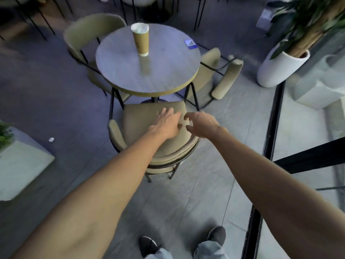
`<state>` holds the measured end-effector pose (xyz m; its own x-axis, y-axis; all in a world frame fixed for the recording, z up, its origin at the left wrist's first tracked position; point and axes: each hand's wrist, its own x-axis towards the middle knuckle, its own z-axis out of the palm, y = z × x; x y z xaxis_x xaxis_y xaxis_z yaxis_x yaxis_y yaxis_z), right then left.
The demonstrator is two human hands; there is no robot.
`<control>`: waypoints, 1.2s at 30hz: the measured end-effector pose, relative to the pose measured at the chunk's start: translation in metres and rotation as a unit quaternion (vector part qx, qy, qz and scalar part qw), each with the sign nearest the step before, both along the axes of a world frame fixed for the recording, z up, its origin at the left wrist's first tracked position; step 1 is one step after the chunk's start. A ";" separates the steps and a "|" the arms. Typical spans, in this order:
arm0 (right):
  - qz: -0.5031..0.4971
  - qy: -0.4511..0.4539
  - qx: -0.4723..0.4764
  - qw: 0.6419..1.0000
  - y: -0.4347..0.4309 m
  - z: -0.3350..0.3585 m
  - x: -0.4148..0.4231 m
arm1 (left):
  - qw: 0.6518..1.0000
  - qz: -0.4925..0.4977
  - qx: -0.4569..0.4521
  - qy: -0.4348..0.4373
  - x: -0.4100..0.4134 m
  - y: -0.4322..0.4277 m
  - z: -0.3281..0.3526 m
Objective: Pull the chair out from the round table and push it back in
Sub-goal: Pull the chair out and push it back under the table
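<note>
I see both arms stretched over chair: left hand flat, fingers spread; right hand loosely curled, gripping nothing.

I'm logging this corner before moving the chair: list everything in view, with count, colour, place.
round table: one, grey top, centre
paper cup: one, brown, white lid, on the table
card: one, blue and white, table's right edge
near chair: one, beige, below both hands
left chair: one, beige, table's far left
right chair: one, beige, right of table
white pot: one, holds green plant, upper right
crumpled paper: one, white, floor left
shoes: two, dark, bottom edge
left hand: one, fingers straight, over near chair
right hand: one, fingers loosely curled, holding nothing
</note>
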<state>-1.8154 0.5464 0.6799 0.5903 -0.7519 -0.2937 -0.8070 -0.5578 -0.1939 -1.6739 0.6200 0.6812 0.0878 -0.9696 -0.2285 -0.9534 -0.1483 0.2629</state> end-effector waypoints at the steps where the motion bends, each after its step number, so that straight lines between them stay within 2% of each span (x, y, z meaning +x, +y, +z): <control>1: -0.007 -0.005 -0.004 1.000 -0.010 0.009 -0.010 | 1.000 0.001 -0.003 0.001 -0.008 -0.011 0.009; 9: 0.000 -0.001 0.000 1.000 -0.109 0.034 -0.093 | 1.000 0.007 -0.020 -0.008 -0.087 -0.112 0.037; 15: 0.017 0.008 -0.001 1.000 -0.226 0.054 -0.152 | 0.999 0.030 0.005 -0.026 -0.145 -0.215 0.039; 26: -0.001 0.022 -0.025 0.999 -0.436 0.065 -0.254 | 0.999 -0.001 0.004 -0.036 -0.228 -0.445 0.041; 36: -0.034 0.071 -0.004 0.997 -0.658 0.042 -0.283 | 0.998 -0.024 0.024 -0.052 -0.253 -0.683 0.015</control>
<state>-2.0982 -0.1118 0.7218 0.4904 -0.7916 -0.3645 -0.8621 -0.5018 -0.0699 -1.9270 -0.0626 0.6967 0.0671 -0.9612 -0.2677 -0.9814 -0.1119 0.1560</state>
